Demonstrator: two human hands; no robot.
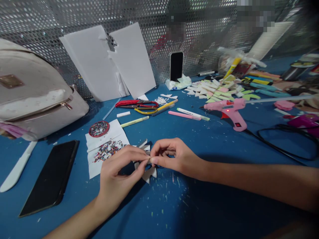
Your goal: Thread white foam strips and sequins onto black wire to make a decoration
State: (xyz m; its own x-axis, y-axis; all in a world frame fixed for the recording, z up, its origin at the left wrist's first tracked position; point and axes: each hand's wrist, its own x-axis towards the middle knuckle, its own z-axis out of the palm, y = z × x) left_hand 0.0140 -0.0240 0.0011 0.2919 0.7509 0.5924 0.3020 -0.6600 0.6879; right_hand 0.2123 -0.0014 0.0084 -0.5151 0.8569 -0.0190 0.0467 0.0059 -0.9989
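My left hand and my right hand meet near the middle of the blue table, thumbs and forefingers pinched together at one spot. Whatever sits between the fingertips is too small to make out. Just beneath them lie white cut pieces with pointed ends, partly covered by my fingers. Left of my hands, a sheet of white paper carries a heap of multicoloured sequins. A round red-rimmed dish of similar glitter rests on the paper's upper part.
A pink glue gun with a black cord lies at right. Behind are scissors, markers and a pile of foam strips. A black phone, a white knife and a backpack stand left.
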